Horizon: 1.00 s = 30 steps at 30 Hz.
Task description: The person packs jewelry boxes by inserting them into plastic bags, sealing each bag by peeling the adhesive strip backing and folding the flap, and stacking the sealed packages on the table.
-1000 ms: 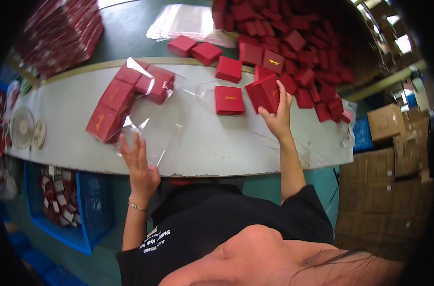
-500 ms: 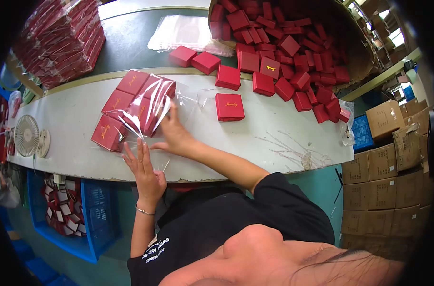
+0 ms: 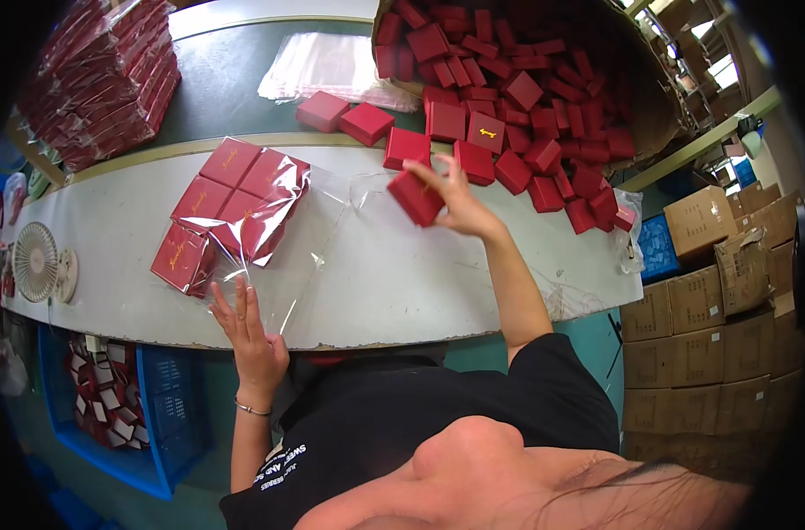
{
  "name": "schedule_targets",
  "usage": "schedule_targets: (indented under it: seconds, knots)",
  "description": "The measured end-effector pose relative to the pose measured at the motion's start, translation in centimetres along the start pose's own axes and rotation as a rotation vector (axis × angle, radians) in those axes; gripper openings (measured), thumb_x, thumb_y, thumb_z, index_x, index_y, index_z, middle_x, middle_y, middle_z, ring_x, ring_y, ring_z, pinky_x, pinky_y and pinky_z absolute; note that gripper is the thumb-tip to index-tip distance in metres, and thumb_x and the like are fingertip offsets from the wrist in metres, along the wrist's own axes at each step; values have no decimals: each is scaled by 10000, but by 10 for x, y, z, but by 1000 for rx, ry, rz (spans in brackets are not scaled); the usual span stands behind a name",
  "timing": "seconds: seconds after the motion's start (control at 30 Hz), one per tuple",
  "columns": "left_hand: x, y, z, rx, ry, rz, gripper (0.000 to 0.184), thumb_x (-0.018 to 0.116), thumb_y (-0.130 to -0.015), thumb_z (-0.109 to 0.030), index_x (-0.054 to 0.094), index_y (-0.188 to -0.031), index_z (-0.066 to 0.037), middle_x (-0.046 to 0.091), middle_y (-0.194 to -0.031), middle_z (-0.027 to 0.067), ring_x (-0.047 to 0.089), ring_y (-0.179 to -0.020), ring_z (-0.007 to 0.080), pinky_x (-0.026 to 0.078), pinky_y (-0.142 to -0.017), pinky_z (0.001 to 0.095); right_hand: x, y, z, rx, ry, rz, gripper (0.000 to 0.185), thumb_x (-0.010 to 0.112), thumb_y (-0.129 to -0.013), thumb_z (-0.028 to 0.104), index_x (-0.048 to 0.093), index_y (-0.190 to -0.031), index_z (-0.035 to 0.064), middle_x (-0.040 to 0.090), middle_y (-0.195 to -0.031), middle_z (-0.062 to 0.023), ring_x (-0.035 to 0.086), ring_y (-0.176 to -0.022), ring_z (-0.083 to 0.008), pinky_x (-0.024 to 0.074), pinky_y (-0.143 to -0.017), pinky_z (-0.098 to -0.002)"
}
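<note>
Several red boxes lie side by side in a clear plastic bag (image 3: 298,238) on the left of the white table. My left hand (image 3: 254,340) is at the bag's near edge, fingers spread and touching the film, just below the lowest box (image 3: 182,258). Farther right, my right hand (image 3: 462,205) grips a single red box (image 3: 415,198), which is tilted. Behind that box sits another red box (image 3: 407,148), and more loose ones lie around it.
A large carton (image 3: 663,97) spills a heap of red boxes at the back right. Flat clear bags (image 3: 318,66) lie at the back. Wrapped stacks (image 3: 111,88), a fan (image 3: 38,262) and a blue crate (image 3: 168,397) are left; brown cartons (image 3: 698,349) stand right.
My right hand has gone from the bagged boxes back to the right and taken hold of the single box there. My left hand has stayed by the bag.
</note>
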<state>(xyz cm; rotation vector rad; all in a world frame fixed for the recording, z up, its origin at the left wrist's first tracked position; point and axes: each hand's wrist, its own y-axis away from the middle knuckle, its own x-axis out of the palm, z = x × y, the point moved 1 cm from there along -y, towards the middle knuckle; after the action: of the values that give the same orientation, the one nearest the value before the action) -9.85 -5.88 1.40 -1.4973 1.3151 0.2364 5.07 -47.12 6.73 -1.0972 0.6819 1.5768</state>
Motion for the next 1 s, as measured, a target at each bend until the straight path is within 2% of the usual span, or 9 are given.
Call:
schedule_targets:
  seconds: [0.13,0.23,0.37,0.53,0.63,0.7,0.77,0.9,1.0]
  knots:
    - [-1,-1,-5,-11,-9,14,1000,518,-659,125,271,-1619,-12,244,-1721,147,103,-1568,542,47,-1261,659,-41,-75,-19,-119,80,7,1087,724,-696,-100,391,-1587,426,239,-1626,-214,348,-1453,-458,376,-1213,-493]
    - [-3,-2,-8,-16,-20,15,995,520,-665,131,277,-1619,-17,247,-1721,141,110,-1570,535,52,-1265,651,-23,-103,-51,-121,121,247,1080,757,-701,-14,359,-1603,428,259,-1632,-231,325,-1481,-435,356,-1226,-477]
    - [-4,8,-8,-36,-20,-1,988,527,-672,132,282,-1617,-24,251,-1720,133,120,-1571,527,80,-1268,647,-24,-110,-56,-156,66,243,1080,863,-688,275,331,-1612,443,287,-1637,-237,409,-1446,-443,384,-1212,-486]
    - [-6,8,-6,-26,-26,7,973,535,-684,128,291,-1613,-27,256,-1719,133,123,-1570,524,106,-1269,646,-12,-104,-60,-74,60,-10,1094,875,-669,226,348,-1612,400,415,-1540,-165,549,-1315,-387,465,-1134,-465]
    - [-4,6,-6,-27,-5,-6,957,532,-690,124,302,-1608,-21,256,-1718,137,119,-1572,522,101,-1269,644,-25,-88,-31,-246,-151,-365,994,864,-673,177,401,-1552,179,470,-1442,-132,510,-1344,-292,415,-1157,-427]
    - [-2,5,-8,-44,8,-23,924,499,-716,132,306,-1607,-17,248,-1718,150,98,-1575,523,76,-1265,647,-8,-70,6,-320,-754,-255,947,903,-674,231,439,-1486,88,479,-1457,-132,504,-1354,-302,415,-1160,-443]
    - [3,3,-6,-29,-19,-43,912,472,-745,132,281,-1622,-25,232,-1722,163,81,-1587,502,64,-1261,646,28,-44,50,-570,-993,133,916,896,-703,193,436,-1484,65,456,-1476,-134,465,-1386,-267,394,-1168,-432]
    - [4,-1,-9,-40,49,-93,877,436,-772,149,292,-1619,-24,222,-1723,164,70,-1586,504,33,-1261,649,98,-20,148,-638,-912,443,880,866,-677,139,516,-1484,133,433,-1491,-146,463,-1397,-312,387,-1182,-433]
    - [3,3,-4,-33,44,-97,819,449,-802,169,344,-1595,-7,246,-1721,135,84,-1570,537,50,-1254,666,124,-29,167,-749,-744,314,881,868,-647,140,566,-1472,190,426,-1495,-169,472,-1385,-374,421,-1158,-461]
